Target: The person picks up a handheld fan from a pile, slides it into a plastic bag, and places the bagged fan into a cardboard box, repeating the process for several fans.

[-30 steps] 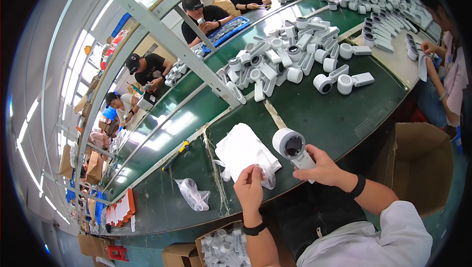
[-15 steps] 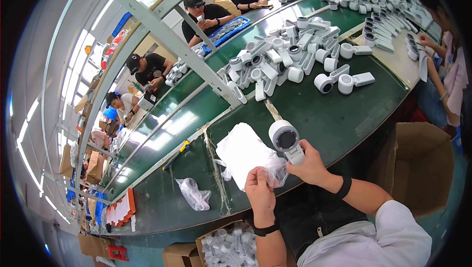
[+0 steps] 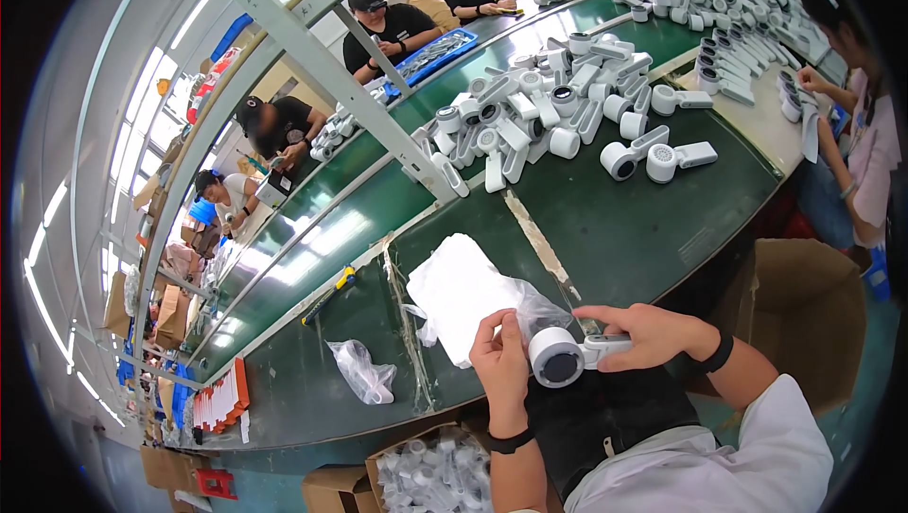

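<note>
A white handheld fan [image 3: 558, 359] with a round head and a dark disc lies low in front of me, its head pointing left. My right hand [image 3: 653, 335] is closed round its handle. Just left of the fan's head, my left hand [image 3: 499, 354] pinches the edge of a clear plastic bag [image 3: 541, 305]. The bag lies over the right side of a white stack of flat sheets or bags [image 3: 459, 291] on the green bench [image 3: 634, 248]. A crumpled clear bag [image 3: 364, 373] lies farther left.
A heap of white fans [image 3: 558, 102] covers the bench's far side. A yellow-black tool [image 3: 329, 295] lies at left. Below stand a carton of bagged fans [image 3: 435, 475] and an open carton [image 3: 804, 314]. A metal post [image 3: 331, 69] rises ahead; a co-worker [image 3: 865, 125] sits at right.
My right hand has lowered the fan toward me and turned it from upright to lying sideways, head leftward. My left hand keeps its pinch on the bag.
</note>
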A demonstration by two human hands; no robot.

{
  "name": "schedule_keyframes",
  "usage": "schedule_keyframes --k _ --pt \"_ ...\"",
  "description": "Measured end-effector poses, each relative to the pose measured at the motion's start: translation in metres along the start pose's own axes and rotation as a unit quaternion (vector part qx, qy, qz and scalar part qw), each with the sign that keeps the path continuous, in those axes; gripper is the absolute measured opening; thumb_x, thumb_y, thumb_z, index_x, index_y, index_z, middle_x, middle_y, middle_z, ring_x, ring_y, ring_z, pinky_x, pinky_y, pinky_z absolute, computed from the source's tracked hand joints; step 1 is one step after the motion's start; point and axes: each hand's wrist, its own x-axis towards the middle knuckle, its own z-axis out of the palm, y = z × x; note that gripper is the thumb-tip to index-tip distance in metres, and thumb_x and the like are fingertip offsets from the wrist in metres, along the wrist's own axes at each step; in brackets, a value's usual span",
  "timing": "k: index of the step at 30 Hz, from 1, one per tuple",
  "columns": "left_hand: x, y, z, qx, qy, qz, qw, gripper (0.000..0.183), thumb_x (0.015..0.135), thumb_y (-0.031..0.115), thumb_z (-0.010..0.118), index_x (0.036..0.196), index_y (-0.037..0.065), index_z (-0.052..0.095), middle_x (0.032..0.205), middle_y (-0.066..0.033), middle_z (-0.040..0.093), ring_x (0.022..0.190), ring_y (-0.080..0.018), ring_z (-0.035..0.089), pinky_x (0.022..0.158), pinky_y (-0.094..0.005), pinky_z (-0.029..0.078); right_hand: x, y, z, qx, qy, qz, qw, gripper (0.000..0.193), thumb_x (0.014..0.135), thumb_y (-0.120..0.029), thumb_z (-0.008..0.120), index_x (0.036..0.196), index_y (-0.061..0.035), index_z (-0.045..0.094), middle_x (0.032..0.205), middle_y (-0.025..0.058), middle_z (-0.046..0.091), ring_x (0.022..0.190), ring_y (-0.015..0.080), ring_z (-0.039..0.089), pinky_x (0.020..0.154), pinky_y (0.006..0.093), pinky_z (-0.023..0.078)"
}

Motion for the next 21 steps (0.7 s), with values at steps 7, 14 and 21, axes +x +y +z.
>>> schedule_keyframes --k 7,14,21 --pt "0.0 -0.001 -0.017 0.114 -0.092 0.072 0.987 0.008 0.092 0.006 0.063 0.098 0.002 0.066 0.084 0.0014 0.058 0.07 -0.0045 0.051 0.059 -0.0185 0.04 0.033 0.012 -0.006 0.032 -0.117 0.071 0.99 0.077 0.087 -0.025 0.064 0.153 -0.0194 0.025 0.086 0.0063 0.066 0.066 0.0144 0.062 0.065 0.0285 0.052" --pt "-0.008 0.006 -0.015 0.183 -0.103 0.144 0.967 0.01 0.09 0.006 0.065 0.097 -0.002 0.067 0.099 -0.0054 0.055 0.073 -0.0084 0.052 0.062 -0.022 0.042 0.044 0.021 0.018 0.054 0.023 0.066 0.996 0.065 0.084 -0.029 0.064 0.144 -0.0192 0.043 0.088 0.0061 0.066 0.065 0.0148 0.061 0.062 0.029 0.051" --pt "-0.03 -0.003 0.018 0.321 -0.073 0.308 0.893 0.009 0.085 0.006 0.068 0.092 0.001 0.067 0.088 -0.0128 0.055 0.069 -0.0236 0.056 0.063 -0.0305 0.046 0.062 0.031 0.059 0.324 0.175 0.012 0.93 0.07 0.084 -0.012 0.063 0.146 -0.0016 0.033 0.098 0.0122 0.066 0.08 0.0132 0.063 0.068 0.0272 0.051"
